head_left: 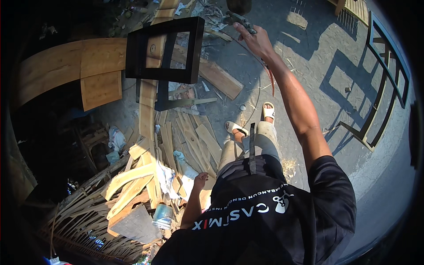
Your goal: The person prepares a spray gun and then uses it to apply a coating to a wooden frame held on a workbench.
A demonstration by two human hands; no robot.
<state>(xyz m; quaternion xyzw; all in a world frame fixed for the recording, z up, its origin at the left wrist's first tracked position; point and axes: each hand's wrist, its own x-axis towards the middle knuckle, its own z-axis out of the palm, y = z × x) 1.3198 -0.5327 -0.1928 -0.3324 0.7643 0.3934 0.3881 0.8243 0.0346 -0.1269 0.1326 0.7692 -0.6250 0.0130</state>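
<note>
My right arm is stretched forward and to the right, and my right hand (254, 39) is wrapped round a dark, stained spray gun (238, 21). A round dark cup (239, 6) sits at the gun's far end, partly cut off by the upper edge. From the gun a thin hose (257, 59) trails down. Left of the gun, apart from it, a black rectangular wooden frame (194, 53) rests on a long plank. Low at my left side, my left hand (201, 180) is loosely curled, with nothing visible in it.
Wooden offcuts (192, 137) and a blue-and-white bucket (162, 215) lie left of my feet. Wide boards (53, 62) stand far left. Another dark frame (399, 79) leans at the right near a pale wall (380, 190). A loose board (221, 79) lies ahead on the ground.
</note>
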